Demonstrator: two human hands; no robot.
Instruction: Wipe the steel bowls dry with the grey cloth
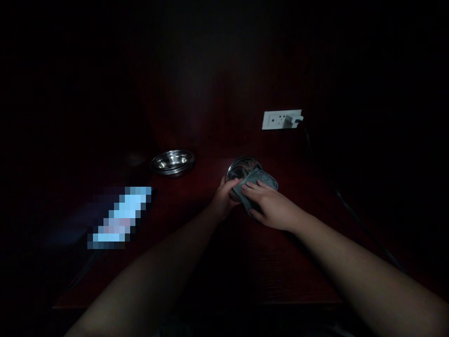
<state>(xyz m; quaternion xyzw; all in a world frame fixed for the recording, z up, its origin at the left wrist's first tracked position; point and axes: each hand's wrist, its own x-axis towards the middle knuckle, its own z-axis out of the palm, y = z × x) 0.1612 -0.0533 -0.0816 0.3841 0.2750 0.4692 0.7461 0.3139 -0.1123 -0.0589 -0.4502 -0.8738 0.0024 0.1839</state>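
A shiny metal bowl (pixel 235 171) is tilted in front of me near the back of the dark red table. My left hand (pixel 224 199) is closed on its near left side, thumb at the rim. Over the bowl's right side lies a grey cloth (pixel 264 177) with a coarse weave. My right hand (pixel 273 204) presses on this cloth from above, its fingers grasping it against the bowl. The two hands hide the lower part of the bowl.
Shallow metal bowls (pixel 172 170), apparently stacked, stand at the back left. A glowing, pixelated rectangle (pixel 126 215) lies at the left. A white wall socket (pixel 275 120) holds a plug (pixel 294 120), and a dark cable (pixel 354 214) runs along the right. The surroundings are very dark.
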